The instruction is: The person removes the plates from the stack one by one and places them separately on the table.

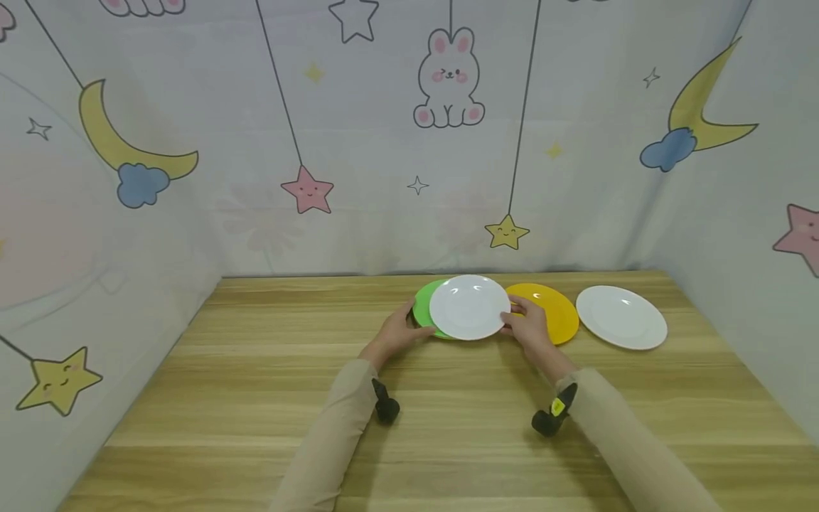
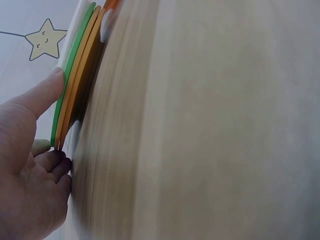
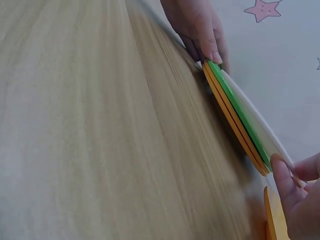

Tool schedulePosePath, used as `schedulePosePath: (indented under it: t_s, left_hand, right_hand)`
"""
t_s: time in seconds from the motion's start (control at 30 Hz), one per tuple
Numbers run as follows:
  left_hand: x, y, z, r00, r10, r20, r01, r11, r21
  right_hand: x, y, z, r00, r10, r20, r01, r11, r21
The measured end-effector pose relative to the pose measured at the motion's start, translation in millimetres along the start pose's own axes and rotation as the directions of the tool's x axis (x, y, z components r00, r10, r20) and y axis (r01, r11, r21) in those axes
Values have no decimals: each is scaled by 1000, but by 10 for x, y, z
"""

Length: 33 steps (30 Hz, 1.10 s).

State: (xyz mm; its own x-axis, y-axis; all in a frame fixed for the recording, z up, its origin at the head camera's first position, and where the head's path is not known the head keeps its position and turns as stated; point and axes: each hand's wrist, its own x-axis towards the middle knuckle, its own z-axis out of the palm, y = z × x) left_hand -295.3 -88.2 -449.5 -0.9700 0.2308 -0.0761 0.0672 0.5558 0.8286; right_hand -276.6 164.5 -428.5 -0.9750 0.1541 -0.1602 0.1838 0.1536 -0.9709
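Note:
A white plate [image 1: 470, 307] lies over the green plate [image 1: 421, 311], shifted to the right. My right hand [image 1: 530, 331] pinches its right rim between thumb and fingers. In the right wrist view, the white plate's near side stands slightly off the green one, while the far side comes close to it. Orange plates [image 3: 231, 119] are stacked under the green plate. My left hand [image 1: 397, 333] grips this stack at its left side, thumb on the green rim and fingers by the underside, as the left wrist view shows.
Right of the stack, a yellow-orange plate [image 1: 558, 316] lies on the wooden table [image 1: 461, 441], partly behind my right hand. Another white plate [image 1: 621, 318] lies farther right. A patterned curtain [image 1: 365, 235] stands along the table's back edge.

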Motion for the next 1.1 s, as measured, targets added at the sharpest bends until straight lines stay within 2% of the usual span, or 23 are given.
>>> schedulePosePath:
  t_s: [0.27, 0.5, 0.83, 1.1]
  left_hand:
    - [5, -3, -3, 1000, 9, 5, -9, 1000, 16]
    - [-13, 9, -6, 1000, 13, 14, -14, 1000, 7]
    - [-16, 35, -2, 1000, 4, 7, -4, 1000, 11]
    - [-11, 26, -3, 1000, -15, 8, 14, 1000, 18]
  right_hand:
    - [-97, 3, -69, 999, -3, -41, 5, 999, 52]
    - [-213, -9, -171, 999, 30, -44, -27, 997, 78]
    - [-374, 48, -357, 1000, -10, -27, 11, 998, 60]
    - [-468, 135, -558, 999, 9, -42, -8, 1000, 25]
